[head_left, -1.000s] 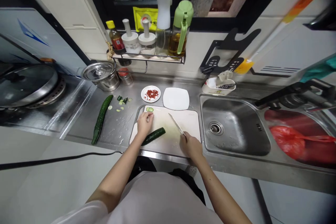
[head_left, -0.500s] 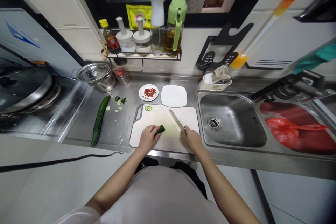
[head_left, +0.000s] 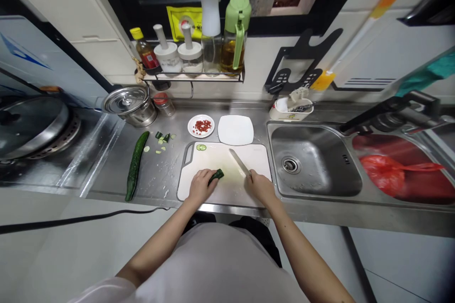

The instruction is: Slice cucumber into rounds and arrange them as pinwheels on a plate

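Cutting station, seen from above. The left hand (head_left: 203, 186), a second ago beside the cucumber slices (head_left: 201, 147) at the far corner of the cutting board (head_left: 227, 195), now lies lower, fingers bent over the cut cucumber (head_left: 217, 174), which rests on the board with one end exposed. The right hand (head_left: 261, 189) is closed around the handle of the knife (head_left: 239, 162), as before; the blade points away from the body, apart from the cucumber. The board lies on a steel counter (head_left: 152, 180). Beyond it stand a round dish (head_left: 190, 129) of red pieces and a square white plate (head_left: 235, 129). To the left: a whole cucumber (head_left: 137, 165), cucumber scraps (head_left: 162, 137), a lidded pot (head_left: 142, 114). To the right: a sink (head_left: 316, 165). A wall rack (head_left: 216, 78) carries bottles and seasoning jars.
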Available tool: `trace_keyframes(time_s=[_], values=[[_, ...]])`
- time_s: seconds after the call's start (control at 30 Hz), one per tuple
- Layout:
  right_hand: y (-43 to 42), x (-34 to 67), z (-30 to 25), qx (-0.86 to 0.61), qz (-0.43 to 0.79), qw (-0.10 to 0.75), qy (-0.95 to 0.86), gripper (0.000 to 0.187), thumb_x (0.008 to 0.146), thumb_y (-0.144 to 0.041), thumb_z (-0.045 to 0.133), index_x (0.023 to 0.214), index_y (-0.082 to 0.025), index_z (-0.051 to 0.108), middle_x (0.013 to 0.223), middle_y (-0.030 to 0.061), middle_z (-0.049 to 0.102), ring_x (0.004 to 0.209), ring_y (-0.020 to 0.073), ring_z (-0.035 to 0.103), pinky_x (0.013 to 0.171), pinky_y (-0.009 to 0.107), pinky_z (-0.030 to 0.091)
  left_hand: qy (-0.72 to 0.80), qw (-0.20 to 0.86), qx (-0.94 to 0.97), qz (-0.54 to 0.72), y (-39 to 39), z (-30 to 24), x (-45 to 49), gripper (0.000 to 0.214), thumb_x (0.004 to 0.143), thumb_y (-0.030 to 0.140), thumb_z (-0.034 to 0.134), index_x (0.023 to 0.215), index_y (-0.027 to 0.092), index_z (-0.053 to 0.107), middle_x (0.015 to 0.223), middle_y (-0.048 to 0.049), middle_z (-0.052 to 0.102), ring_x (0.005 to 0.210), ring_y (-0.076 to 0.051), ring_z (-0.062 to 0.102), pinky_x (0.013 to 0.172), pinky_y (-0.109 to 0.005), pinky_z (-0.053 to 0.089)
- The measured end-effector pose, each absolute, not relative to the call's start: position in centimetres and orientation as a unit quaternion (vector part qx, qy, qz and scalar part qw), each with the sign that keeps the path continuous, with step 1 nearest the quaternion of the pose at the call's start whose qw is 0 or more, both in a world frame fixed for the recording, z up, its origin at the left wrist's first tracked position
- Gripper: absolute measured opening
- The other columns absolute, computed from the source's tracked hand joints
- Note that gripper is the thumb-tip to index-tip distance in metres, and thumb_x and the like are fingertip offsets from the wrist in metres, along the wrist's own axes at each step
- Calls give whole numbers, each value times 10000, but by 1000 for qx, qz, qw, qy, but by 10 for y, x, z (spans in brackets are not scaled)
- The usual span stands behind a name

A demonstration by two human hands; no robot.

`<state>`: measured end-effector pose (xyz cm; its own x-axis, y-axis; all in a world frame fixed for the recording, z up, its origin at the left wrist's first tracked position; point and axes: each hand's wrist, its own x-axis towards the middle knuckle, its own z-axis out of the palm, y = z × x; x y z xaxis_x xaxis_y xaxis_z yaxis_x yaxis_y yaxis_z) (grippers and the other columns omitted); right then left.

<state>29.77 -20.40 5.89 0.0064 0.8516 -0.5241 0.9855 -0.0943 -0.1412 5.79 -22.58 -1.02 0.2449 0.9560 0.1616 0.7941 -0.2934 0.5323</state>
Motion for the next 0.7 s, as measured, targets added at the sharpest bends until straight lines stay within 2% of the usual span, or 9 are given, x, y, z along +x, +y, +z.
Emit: trace_keyframes(time_s=[0.47,0.7], values=[[-202,300,59,696,-252,138,658,356,967,-278,291,1169,-170,563,1007,141,702,941,256,660,724,309,410,568,180,767,239,-223,-12,57,269,921,308,535,1163,225,620,1025,-59,665,967,-207,584,855,-356,479],[-195,300,63,676,-256,160,672,357,949,-268,330,1156,-159,599,1043,152,697,952,250,657,720,294,412,560,163,780,226,-224,-10,58,315,938,295,508,1235,245,601,1015,-61,652,960,-202,582,848,-347,483]])
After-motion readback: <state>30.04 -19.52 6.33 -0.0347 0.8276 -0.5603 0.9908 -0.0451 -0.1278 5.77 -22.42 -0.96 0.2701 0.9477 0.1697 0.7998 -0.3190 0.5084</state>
